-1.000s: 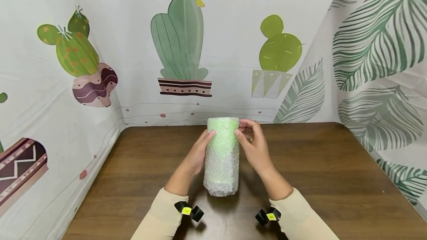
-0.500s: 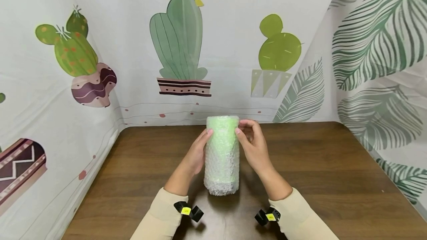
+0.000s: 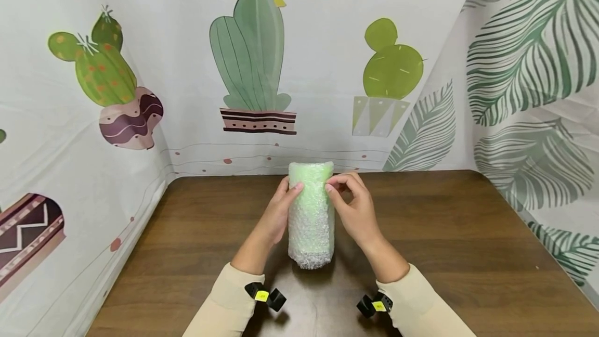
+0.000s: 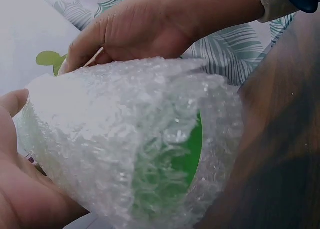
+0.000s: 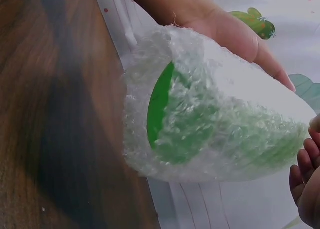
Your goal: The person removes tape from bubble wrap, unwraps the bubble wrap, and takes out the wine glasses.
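Note:
A green cylinder-shaped item (image 4: 172, 174) shows through layers of bubble wrap (image 3: 311, 222). Held between both hands, the roll tilts with its near end over the table, its shadow below. My left hand (image 3: 273, 216) grips its left side, thumb across the front and fingers hidden behind. At the upper right edge, my right hand (image 3: 359, 207) pinches the bubble wrap between thumb and index finger. Both wrist views look at the near end, where a bare green patch (image 5: 160, 109) shows inside the wrap's overhanging rim. The right fingers (image 5: 307, 164) are curled at the far end.
A brown wooden table (image 3: 444, 254) lies under the hands. Behind it hangs a white cloth (image 3: 323, 66) printed with cacti, with a leaf-patterned cloth (image 3: 529, 92) at the right. Black wrist cameras are strapped over both beige sleeves (image 3: 421, 300).
The right thumb and fingertips have shifted left and closed together on the wrap's edge. The roll's near end has risen slightly, and the left thumb reaches a little further over the front.

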A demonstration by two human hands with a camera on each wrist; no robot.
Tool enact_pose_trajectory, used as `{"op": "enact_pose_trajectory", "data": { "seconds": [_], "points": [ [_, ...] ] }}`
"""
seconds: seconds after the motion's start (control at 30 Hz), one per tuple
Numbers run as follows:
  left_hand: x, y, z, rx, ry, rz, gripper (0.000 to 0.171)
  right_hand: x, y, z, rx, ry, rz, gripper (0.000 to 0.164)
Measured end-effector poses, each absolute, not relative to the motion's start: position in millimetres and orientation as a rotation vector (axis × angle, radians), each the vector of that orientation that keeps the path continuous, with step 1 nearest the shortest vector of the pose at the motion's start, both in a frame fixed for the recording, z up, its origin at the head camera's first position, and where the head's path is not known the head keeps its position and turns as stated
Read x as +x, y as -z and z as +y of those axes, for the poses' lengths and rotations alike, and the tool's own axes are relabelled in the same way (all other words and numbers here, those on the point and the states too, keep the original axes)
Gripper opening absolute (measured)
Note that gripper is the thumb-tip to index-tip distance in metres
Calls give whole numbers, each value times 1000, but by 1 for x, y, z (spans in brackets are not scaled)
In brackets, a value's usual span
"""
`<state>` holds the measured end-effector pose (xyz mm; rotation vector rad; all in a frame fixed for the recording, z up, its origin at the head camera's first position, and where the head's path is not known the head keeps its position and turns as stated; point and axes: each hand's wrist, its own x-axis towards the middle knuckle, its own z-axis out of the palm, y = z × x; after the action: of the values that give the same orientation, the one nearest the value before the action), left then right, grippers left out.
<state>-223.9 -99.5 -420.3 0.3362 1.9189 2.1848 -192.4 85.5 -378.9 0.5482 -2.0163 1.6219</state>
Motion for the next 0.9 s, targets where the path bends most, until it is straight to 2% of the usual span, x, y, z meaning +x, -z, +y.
{"op": "enact_pose_trajectory", "data": {
  "seconds": [0.43, 0.67, 0.9],
  "points": [
    [-225, 421, -99, 249, -2261, 1969, 67, -189, 379, 79, 479, -1542, -2100, 20],
    [-226, 419, -97, 248, -2294, 2000, 77, -187, 375, 79, 360, -1584, -2160, 18],
    [-224, 417, -97, 254, -2288, 2081, 82, -189, 374, 80, 359, -1598, -2166, 17]
  ]
}}
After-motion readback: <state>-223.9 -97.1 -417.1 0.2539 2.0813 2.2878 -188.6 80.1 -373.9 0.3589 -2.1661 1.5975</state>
